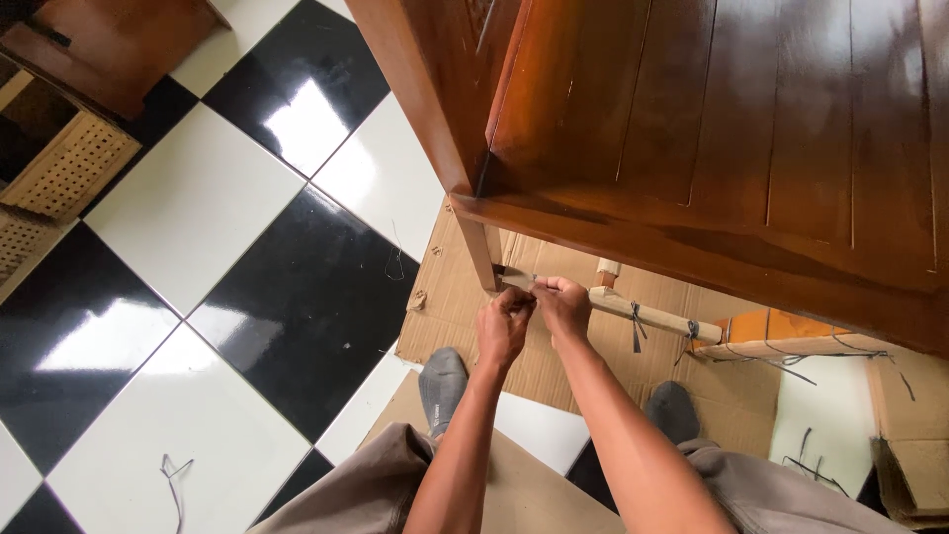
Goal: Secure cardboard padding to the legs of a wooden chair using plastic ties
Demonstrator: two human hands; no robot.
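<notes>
Both my hands meet low down at the foot of a glossy brown wooden chair (712, 129). My left hand (504, 324) and my right hand (561, 305) pinch the end of a pale paper-wrapped rail (652, 314) right beside the chair's front leg (482, 252). The fingers of both hands are closed on the wrapping at that end. Dark plastic straps (636, 326) ring the wrapped rail further right. What the fingertips hold is too small to make out.
Flat cardboard sheets (450, 307) lie under the chair on a black and white tiled floor (198, 297). My grey socked feet (442, 381) stand on the cardboard. Cut straps (173, 475) litter the floor. Wooden furniture with woven panels (59, 168) stands at the left.
</notes>
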